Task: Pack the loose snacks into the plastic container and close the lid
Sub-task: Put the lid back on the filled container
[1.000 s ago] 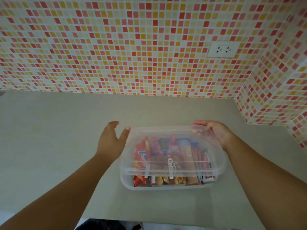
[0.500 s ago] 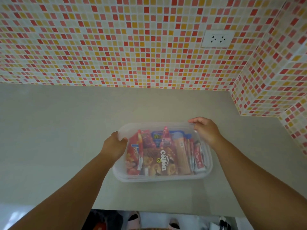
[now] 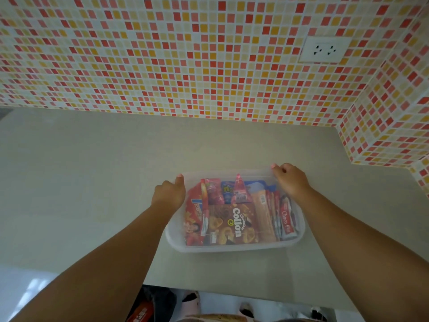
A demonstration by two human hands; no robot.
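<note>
A clear plastic container point(image 3: 234, 246) sits on the grey table point(image 3: 92, 182), its translucent lid point(image 3: 255, 176) lying over it. Inside, packed side by side, lie snacks point(image 3: 234, 219): a brown Collon pack, red packets, a Choco Pie. The left hand point(image 3: 168, 196) and right hand point(image 3: 290, 180), fingers curled, press the lid's far corners.

Left hand point(image 3: 169, 195) hides the container's point(image 3: 234, 247) left rim; floor clutter point(image 3: 162, 303) below is cut off, blurred.

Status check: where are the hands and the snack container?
Left hand, right hand pressing far corners of lid. Snacks inside container. Nothing in the way.
</note>
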